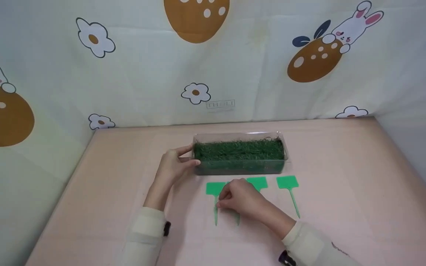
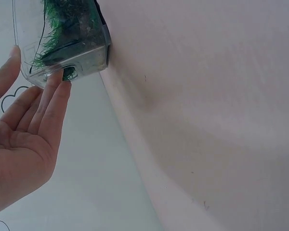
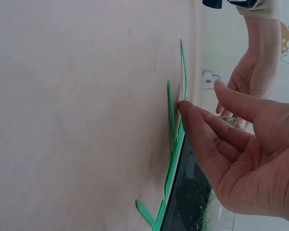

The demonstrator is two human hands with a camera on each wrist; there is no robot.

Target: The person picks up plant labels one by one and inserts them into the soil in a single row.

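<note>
My left hand (image 1: 172,164) holds the left end of a clear plastic box (image 1: 242,168) lined with green grass (image 1: 239,149). In the left wrist view the thumb (image 2: 7,72) lies along one edge, fingertips on the end wall. Flat green T-shaped plant labels (image 1: 216,188) lie in a row in front of the box. My right hand (image 1: 244,197) hovers low over the row, its fingertips right at the leftmost label's stem. Thumb and fingers stand apart in the right wrist view, beside the green stems (image 3: 184,67). The right hand partly hides the middle labels.
Another green label (image 1: 287,181) lies at the right end of the row. A pink cloth (image 1: 350,184) covers the table. Pale fabric walls (image 1: 142,81) with rabbit and flower prints rise behind and at the sides.
</note>
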